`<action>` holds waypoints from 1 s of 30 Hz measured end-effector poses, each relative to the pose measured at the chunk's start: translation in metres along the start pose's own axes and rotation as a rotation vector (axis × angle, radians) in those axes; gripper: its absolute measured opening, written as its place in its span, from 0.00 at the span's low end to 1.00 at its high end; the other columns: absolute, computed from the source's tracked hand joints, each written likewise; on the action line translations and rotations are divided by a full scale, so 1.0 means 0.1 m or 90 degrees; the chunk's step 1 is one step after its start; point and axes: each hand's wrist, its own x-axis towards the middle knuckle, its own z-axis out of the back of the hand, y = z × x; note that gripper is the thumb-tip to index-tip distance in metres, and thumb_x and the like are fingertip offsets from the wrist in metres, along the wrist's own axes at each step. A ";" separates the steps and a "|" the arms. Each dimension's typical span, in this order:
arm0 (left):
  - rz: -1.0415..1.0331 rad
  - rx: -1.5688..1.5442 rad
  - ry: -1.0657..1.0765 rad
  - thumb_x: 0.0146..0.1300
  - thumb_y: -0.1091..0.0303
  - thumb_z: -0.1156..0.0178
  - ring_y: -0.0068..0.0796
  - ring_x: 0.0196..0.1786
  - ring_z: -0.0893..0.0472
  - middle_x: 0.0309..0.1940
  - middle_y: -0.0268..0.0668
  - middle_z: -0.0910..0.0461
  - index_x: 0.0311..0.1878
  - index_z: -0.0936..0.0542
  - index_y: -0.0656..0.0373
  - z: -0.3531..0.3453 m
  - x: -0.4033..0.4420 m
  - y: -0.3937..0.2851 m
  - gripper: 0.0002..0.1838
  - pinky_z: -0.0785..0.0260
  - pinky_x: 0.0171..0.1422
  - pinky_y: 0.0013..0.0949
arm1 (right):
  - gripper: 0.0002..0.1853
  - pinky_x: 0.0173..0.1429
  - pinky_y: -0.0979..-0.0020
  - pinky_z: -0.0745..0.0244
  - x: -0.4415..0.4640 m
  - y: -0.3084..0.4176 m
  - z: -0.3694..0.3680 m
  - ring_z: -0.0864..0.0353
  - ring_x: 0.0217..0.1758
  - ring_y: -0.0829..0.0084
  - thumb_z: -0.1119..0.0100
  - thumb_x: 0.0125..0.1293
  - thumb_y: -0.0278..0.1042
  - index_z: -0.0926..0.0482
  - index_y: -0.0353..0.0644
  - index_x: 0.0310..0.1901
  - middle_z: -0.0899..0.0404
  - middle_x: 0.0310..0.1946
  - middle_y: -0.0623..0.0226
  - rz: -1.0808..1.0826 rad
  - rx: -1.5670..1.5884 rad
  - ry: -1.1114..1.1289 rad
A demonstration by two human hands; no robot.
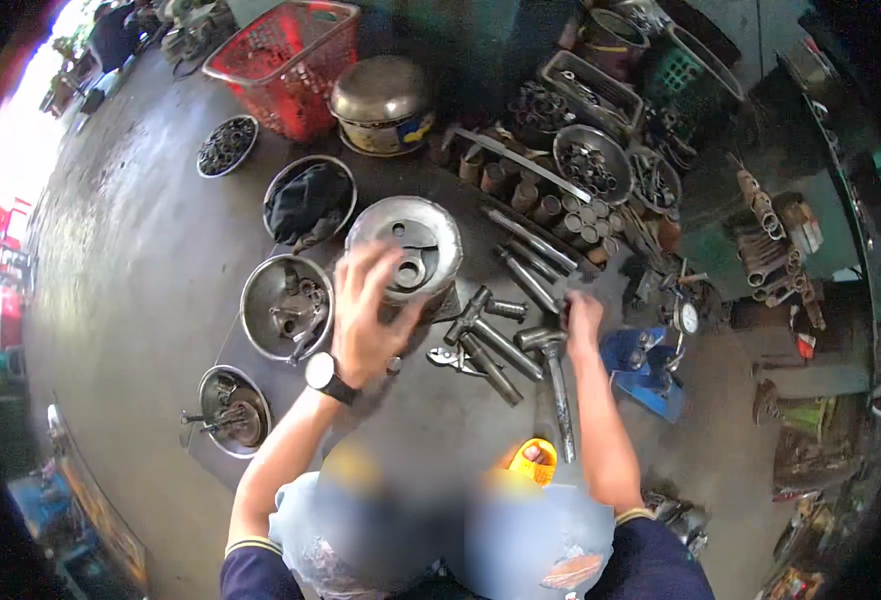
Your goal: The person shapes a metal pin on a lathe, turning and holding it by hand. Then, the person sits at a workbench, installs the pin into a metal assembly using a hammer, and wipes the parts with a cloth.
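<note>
My left hand (365, 310), with a watch on its wrist, is over the near left edge of a round silver metal housing (442, 225). Its fingers are spread and slightly blurred; whether they touch the rim I cannot tell. The housing has a hole and a ring in its recessed face. On the right, my right hand (582, 315) is closed beside the ends of several steel bars (530, 240); what it holds, if anything, is hidden. Between the hands lie a hammer (557, 385), another T-shaped hammer-like tool (495, 335) and pliers (450, 360).
Metal bowls of parts (287, 305) line the left side. A red basket (285, 70) and a lidded pot (382, 95) stand at the back. Cylindrical parts (530, 195) and a bowl of rings (592, 165) are at back right. A blue stand (645, 370) sits right of my right hand.
</note>
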 end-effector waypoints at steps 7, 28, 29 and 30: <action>0.592 -0.706 0.239 0.72 0.62 0.46 0.23 0.52 0.23 0.57 0.36 0.25 0.66 0.34 0.63 -0.31 -0.74 -0.34 0.24 0.28 0.52 0.26 | 0.10 0.39 0.75 0.24 -1.60 0.47 -0.75 0.20 0.32 0.80 0.39 0.60 0.27 0.19 0.32 0.42 0.17 0.29 0.64 0.198 -0.172 0.437; 0.089 -0.138 0.065 0.58 0.75 0.38 0.28 0.42 0.22 0.38 0.37 0.22 0.45 0.17 0.62 0.43 -0.02 0.41 0.11 0.31 0.48 0.31 | 0.13 0.37 0.74 0.28 -0.34 0.67 -0.37 0.21 0.34 0.77 0.36 0.60 0.32 0.18 0.33 0.43 0.17 0.32 0.66 0.140 -0.285 0.381; 0.110 -0.170 0.081 0.58 0.73 0.37 0.27 0.40 0.21 0.36 0.39 0.19 0.46 0.17 0.63 0.37 0.07 0.49 0.12 0.30 0.46 0.29 | 0.14 0.39 0.75 0.28 -0.46 0.77 -0.44 0.21 0.36 0.78 0.38 0.61 0.31 0.20 0.34 0.47 0.16 0.34 0.65 0.158 -0.165 0.406; 0.120 -0.168 0.067 0.59 0.71 0.37 0.27 0.36 0.20 0.34 0.40 0.17 0.45 0.17 0.63 0.29 0.15 0.52 0.12 0.30 0.45 0.28 | 0.16 0.41 0.76 0.28 -0.56 0.84 -0.52 0.21 0.37 0.79 0.40 0.62 0.31 0.22 0.34 0.51 0.16 0.37 0.64 0.174 -0.045 0.427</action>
